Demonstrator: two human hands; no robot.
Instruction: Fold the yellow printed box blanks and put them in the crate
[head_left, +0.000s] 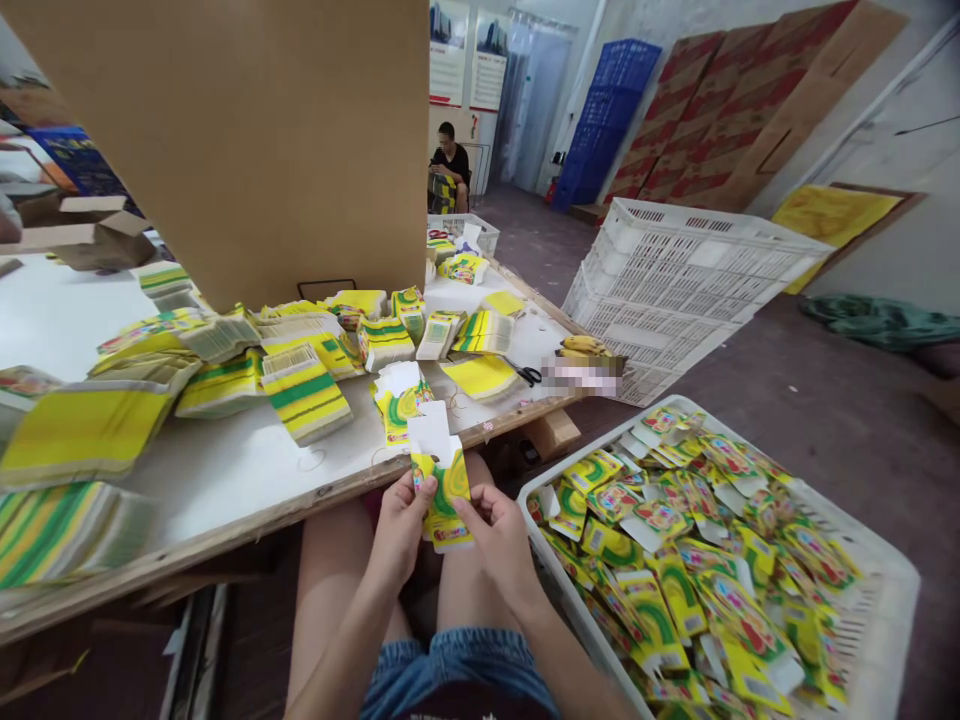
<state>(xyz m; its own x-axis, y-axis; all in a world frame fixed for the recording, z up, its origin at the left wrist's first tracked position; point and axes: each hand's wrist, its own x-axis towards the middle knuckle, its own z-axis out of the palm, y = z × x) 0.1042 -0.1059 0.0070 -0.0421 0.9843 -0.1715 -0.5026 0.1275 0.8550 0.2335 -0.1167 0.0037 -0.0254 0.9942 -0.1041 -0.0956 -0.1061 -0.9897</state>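
Observation:
Over my lap, a yellow-green printed carton (442, 490) with a white top flap is held between both hands. My left hand (403, 515) pinches its left edge, thumb on the front face. On the right edge, my right hand (496, 530) grips with thumb and fingers. Just beyond, at the table edge, a small stack of similar flat cartons (397, 400) lies with white flaps pointing away. To my right stands a white plastic crate (892, 590) holding many yellow-green cartons (679, 590), several with flaps raised.
Bundles of flat cartons (304, 390) cover the white table (225, 460). Black scissors (529, 375) and bananas (583, 347) lie near its right edge. A large cardboard sheet (285, 150) stands upright behind. Stacked white crates (660, 290) stand on the floor; a person (450, 165) sits farther back.

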